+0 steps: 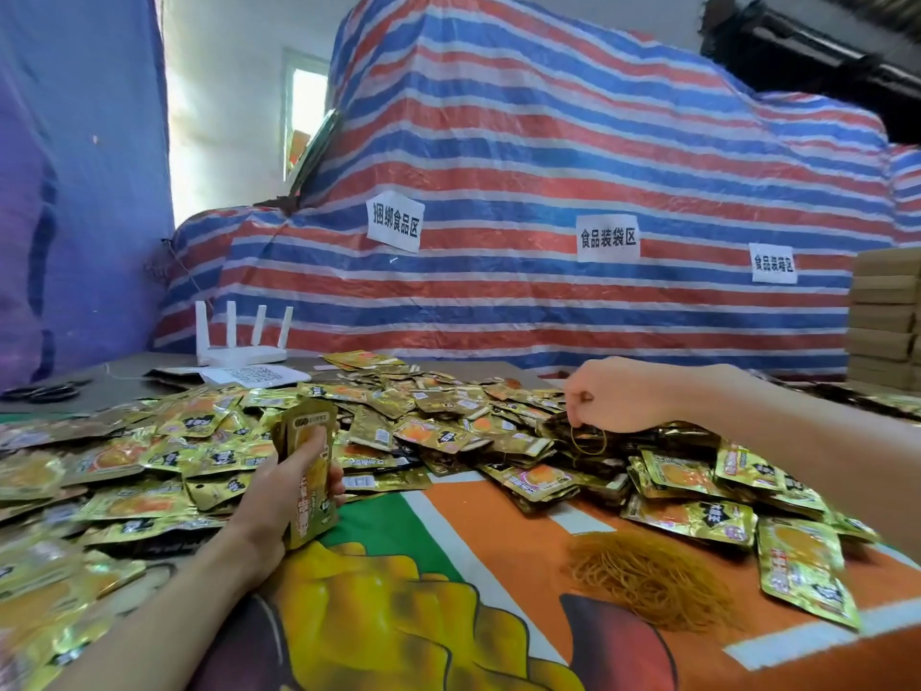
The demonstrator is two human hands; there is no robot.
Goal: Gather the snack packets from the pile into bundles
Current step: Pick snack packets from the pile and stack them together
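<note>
Hundreds of gold snack packets (428,416) lie heaped across the desk (124,374), spilling left & right. My left hand (294,486) grips a stack of packets (306,431) upright, w/ its bottom edge down at the printed cloth (478,531), just in front of the pile. The fingers (335,478) curl round the stack's right side, thumb hidden behind. My right hand (618,396) hovers over the right part of the pile. Its fingers (578,397) pinch one rubber band (589,439), which hangs as a loop just above the packets. Loose rubber bands (653,576) sit in a heap on the cloth, right of centre, near the closest packets. At the back: white router (239,349) w/ 4 antennas at far left, striped tarp (548,157) w/ 3 paper labels (395,221), cardboard boxes (884,316) stacked far right.
</note>
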